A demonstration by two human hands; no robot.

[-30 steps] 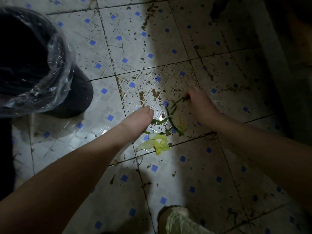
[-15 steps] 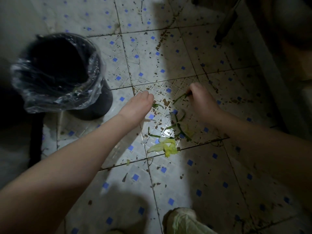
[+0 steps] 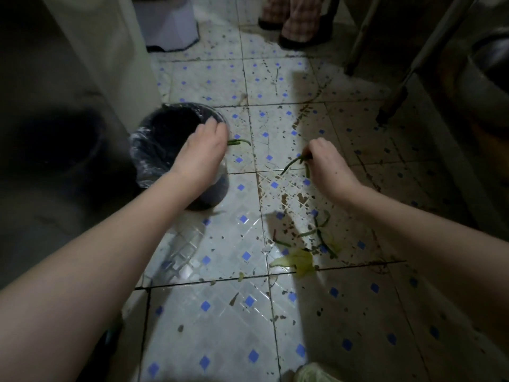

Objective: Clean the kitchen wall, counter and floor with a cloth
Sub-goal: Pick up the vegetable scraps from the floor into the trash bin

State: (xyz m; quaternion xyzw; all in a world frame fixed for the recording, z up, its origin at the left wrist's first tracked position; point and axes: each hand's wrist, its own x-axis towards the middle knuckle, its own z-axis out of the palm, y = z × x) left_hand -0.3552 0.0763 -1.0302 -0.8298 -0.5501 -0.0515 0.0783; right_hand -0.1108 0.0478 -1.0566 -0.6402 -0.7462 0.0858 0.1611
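Left hand is hovering right over the rim of the bin, back of the hand facing up. Its fingers are curling down around a short green stem that's poking out sideways to the right, thin and a bit bent. The bin's a round black one, and a crinkly clear plastic liner is folding over its lip and catching the light.

Right hand is hanging well apart from the left one, out over the tiles. Its fingertips are pinching a couple of long green stems, slim and tapering, which are dangling down and to the left. Can't tell if the tips are touching the tiles.

The floor is running under everything: glossy white square tiles with a pressed-in diamond grid, little blue diamonds and dark grout lines. Brown specks and smears are showing all over it, thickest on the tile just below the right hand.

Beside the right forearm a limp yellow-green leaf is lying across a grout line, wrinkly and flat. Some stringy green strips are tangling just above it.

Up top a pair of plaid slippers is sitting on the tiles. Slanted metal legs with dark feet are standing on the right, and a smooth pale cabinet side is standing just beside the bin.
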